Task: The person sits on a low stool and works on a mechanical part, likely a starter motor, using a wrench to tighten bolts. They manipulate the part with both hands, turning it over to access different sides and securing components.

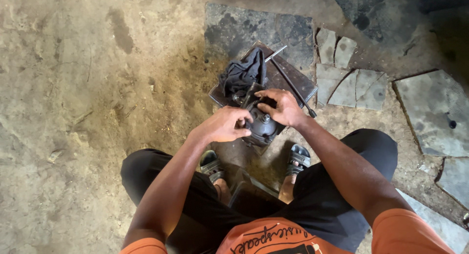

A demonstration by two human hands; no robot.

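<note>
Greasy metal housing gripped by both hands over a dark steel plate on a dirt floor.

Seated person's left hand (225,125) is curled against the side of the round grey mechanical part (263,128), and the right hand (279,107) clasps over its top, fingers bent around the upper edge; both are grasping the part, neither lies slack. It sits at the near edge of the steel plate (288,78), just ahead of two sandalled feet (298,158). A black rag (243,74) lies bunched on the plate, touching the part's far side, and a long thin rod (293,88) lies slantwise beside it. Risks, in my judgement: oily surfaces may let the part slip and fall toward exposed toes; the rag could snag; the rod might roll off the plate onto the broken slabs (354,85).
</note>
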